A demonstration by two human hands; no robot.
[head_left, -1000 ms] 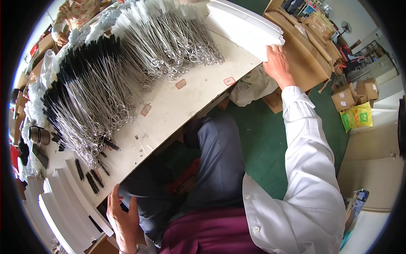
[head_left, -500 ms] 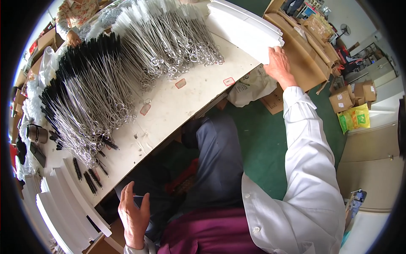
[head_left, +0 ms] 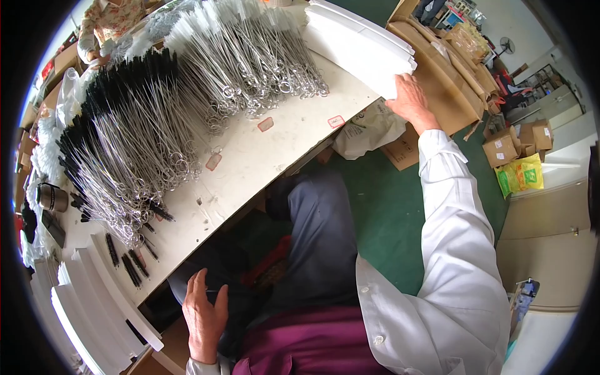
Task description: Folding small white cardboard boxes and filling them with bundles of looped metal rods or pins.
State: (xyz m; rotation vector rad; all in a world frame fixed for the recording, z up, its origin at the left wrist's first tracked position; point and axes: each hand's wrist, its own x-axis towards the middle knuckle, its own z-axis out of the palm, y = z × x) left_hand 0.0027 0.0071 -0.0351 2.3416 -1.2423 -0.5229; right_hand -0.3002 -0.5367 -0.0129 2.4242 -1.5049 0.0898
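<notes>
My right hand [head_left: 412, 103] reaches to the table's right end. Its fingers and thumb close on the near corner of a stack of white folded card sheets [head_left: 356, 47]; how many sheets they grip is hidden. My left hand [head_left: 205, 319] hovers over my lap, thumb apart from the fingers, holding nothing. On the table [head_left: 262, 150] lie wire-handled brushes with ring ends: a heap with black bristles [head_left: 131, 119] at left and a heap with white bristles [head_left: 250, 56] beyond it.
More white card pieces [head_left: 94, 306] stand at the lower left, near several short black brushes [head_left: 131, 269]. A dark metal cup [head_left: 53, 197] stands at the left. A large open carton [head_left: 437, 75] adjoins the table's right end. Another person [head_left: 109, 25] is across the table.
My left hand has shifted slightly right. My right hand stays at the white stack's corner. The other person's hand has moved a little left.
</notes>
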